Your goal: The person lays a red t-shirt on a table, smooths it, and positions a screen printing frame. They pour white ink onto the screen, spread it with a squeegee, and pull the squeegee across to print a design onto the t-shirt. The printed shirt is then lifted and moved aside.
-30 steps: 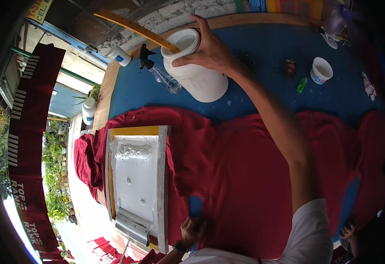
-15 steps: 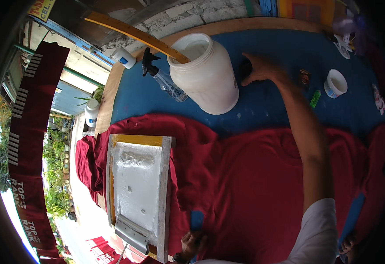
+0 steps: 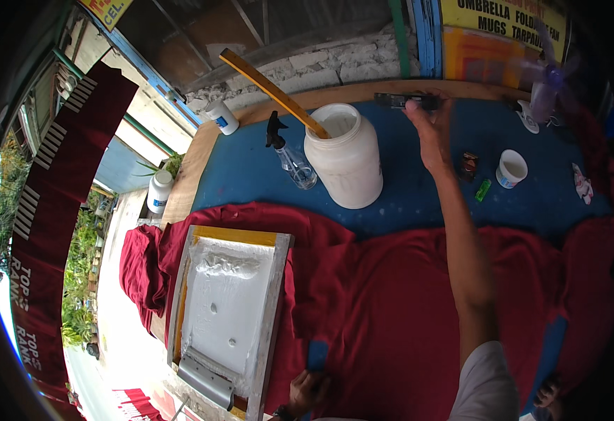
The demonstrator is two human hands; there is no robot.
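My right hand (image 3: 430,130) is raised over the far edge of the blue tabletop (image 3: 251,165), right of a large white jar (image 3: 349,168). Its fingers and thumb grip a dark, flat, glossy object (image 3: 394,101) that looks like a tape roll seen edge-on. My left hand (image 3: 308,389), a watch at its wrist, rests with curled fingers at the table's near side; what it holds, if anything, is hidden. Between my arms a maroon shirt (image 3: 391,302) lies spread. To its left, a screen-printing frame (image 3: 286,281) carries white ink and a metal-edged squeegee (image 3: 205,375).
A yellow wooden stick (image 3: 272,91) leans out of the jar, beside a spray bottle (image 3: 296,168). A white cup (image 3: 512,168), a green lighter (image 3: 483,189) and a fan (image 3: 552,77) are at right. Maroon shirts (image 3: 75,147) hang at left. Something like another person's hand (image 3: 548,393) shows lower right.
My right hand has lifted the dark object from beside the jar, up toward the table's far edge. The view has tilted, showing more of the wall. My left hand stays put.
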